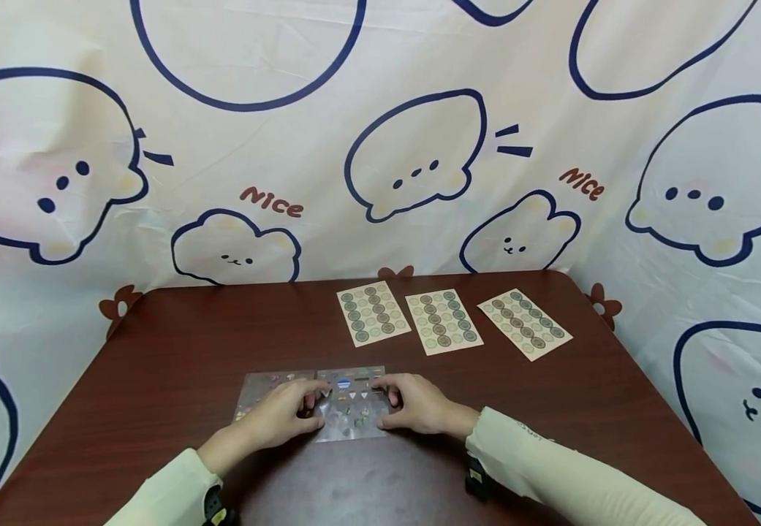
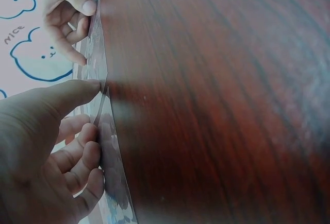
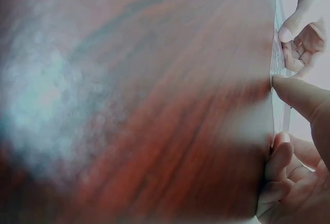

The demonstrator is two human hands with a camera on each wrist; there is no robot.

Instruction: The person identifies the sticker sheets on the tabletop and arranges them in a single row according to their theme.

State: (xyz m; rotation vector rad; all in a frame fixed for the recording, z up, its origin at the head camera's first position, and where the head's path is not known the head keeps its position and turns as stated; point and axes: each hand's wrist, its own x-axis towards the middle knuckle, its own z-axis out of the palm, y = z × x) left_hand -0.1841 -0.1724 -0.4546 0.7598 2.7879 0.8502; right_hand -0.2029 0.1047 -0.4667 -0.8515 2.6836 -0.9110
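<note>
A clear sticker sheet point(image 1: 343, 405) lies at the near middle of the brown surface point(image 1: 176, 343). Its left part is pinched by the left hand point(image 1: 281, 418), thumb and fingers curled on it; its right part is gripped by the right hand point(image 1: 419, 404). A sticker appears to be being picked loose; a careful peel is called for next. Three round-sticker sheets point(image 1: 442, 321) are laid far right.

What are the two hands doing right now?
Left hand: fingers curled, pinching the clear sticker sheet.
Right hand: fingers curled, pressing on the same sheet.
</note>
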